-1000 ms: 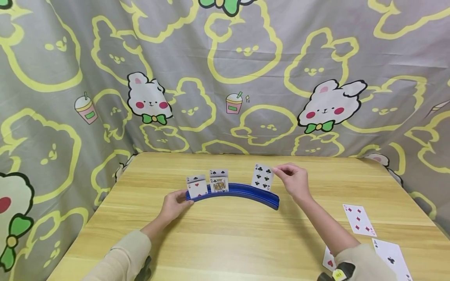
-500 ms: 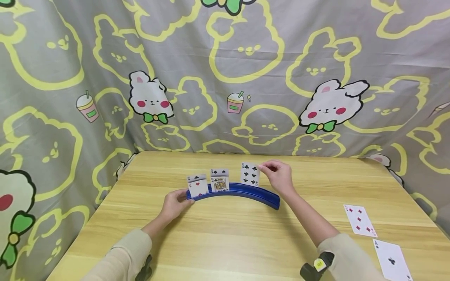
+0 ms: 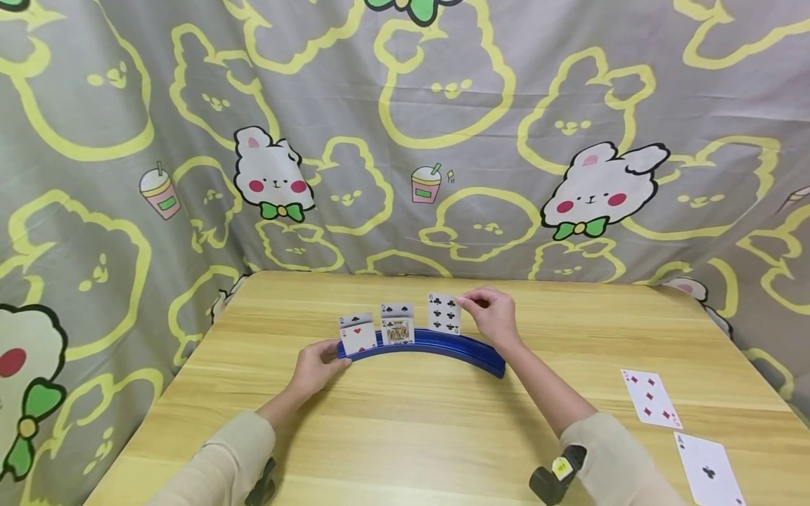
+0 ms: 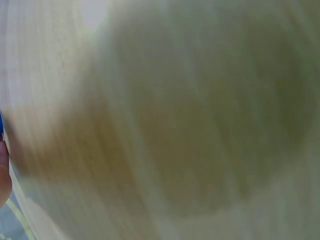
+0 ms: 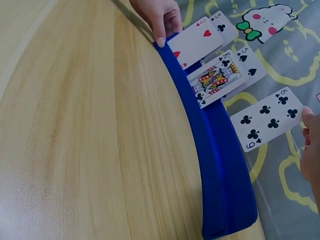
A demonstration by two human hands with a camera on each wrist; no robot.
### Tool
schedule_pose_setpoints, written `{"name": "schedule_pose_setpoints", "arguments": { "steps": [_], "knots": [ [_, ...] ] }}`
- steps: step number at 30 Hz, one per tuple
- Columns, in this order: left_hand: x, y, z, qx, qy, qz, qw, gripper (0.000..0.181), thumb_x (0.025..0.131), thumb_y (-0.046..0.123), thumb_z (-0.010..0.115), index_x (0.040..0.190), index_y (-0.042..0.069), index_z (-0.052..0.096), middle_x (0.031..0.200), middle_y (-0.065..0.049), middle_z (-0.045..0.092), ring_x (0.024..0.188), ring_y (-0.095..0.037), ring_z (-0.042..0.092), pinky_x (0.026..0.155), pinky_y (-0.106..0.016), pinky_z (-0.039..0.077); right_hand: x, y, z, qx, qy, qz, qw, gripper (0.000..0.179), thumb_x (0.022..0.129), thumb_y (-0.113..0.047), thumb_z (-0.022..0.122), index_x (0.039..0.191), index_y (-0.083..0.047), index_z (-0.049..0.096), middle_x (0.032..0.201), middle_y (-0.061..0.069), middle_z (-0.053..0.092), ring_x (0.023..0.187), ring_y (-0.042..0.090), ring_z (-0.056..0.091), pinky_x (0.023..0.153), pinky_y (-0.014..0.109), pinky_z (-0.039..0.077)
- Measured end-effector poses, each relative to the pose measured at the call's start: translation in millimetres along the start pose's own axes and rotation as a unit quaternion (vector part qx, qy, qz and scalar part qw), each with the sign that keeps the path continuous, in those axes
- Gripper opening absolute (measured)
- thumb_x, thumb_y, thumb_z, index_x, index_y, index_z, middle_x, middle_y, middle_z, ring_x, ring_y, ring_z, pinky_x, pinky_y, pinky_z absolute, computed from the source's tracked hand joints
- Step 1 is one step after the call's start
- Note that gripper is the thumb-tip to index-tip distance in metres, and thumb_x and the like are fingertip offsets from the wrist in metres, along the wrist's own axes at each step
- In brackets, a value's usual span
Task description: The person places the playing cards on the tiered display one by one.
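My right hand pinches the six of clubs by its right edge, with the card upright at the rear of a curved blue card holder. The left hand grips the holder's left end between thumb and fingers. In the holder, the two of hearts stands in front of the three of clubs. Beside them the king of clubs stands before the five of spades. Only a fingertip and a sliver of blue show in the left wrist view.
On the wooden table, the five of diamonds lies face up at the right. Nearer the front lies a black ace, apparently clubs. A patterned curtain hangs along the table's back and sides.
My right hand has carried the six of clubs leftward along the holder, towards the king of clubs. The left hand keeps its grip on the holder's end.
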State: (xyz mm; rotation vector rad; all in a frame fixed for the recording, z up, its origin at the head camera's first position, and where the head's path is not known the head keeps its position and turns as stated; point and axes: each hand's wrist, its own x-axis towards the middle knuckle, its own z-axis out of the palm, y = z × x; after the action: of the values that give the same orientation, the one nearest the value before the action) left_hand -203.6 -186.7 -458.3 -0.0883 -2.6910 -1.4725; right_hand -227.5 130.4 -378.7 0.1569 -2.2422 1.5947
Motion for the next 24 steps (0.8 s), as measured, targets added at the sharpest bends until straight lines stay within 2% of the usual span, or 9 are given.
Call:
{"name": "schedule_pose_setpoints", "arguments": {
  "steps": [10,24],
  "knots": [
    [-1.2,0.3,0.3,0.001,0.001,0.003,1.0000,0.032,0.077,-0.001,0.071,0.107,-0.006,0.063,0.105,-0.024,0.067,0.096,-0.033,0.066,0.084,-0.034,0.056,1.0,4.2,5.5,-0.003,0.000,-0.024,0.9997,0.011,0.076,-0.002,0.074,0.077,0.009,0.069,0.079,0.024,0.065,0.061,-0.003,0.048,0.054,0.008,0.041],
    [-0.8,2.5,-0.6,-0.004,-0.001,-0.008,1.0000,0.031,0.078,-0.001,0.070,0.108,-0.006,0.063,0.106,-0.023,0.067,0.097,-0.033,0.066,0.085,-0.034,0.056,-3.4,8.3,9.2,-0.005,-0.010,0.001,0.9999,0.011,0.077,-0.004,0.073,0.080,0.006,0.070,0.080,0.020,0.065,0.061,0.001,0.049,0.054,0.010,0.042]
  ]
}}
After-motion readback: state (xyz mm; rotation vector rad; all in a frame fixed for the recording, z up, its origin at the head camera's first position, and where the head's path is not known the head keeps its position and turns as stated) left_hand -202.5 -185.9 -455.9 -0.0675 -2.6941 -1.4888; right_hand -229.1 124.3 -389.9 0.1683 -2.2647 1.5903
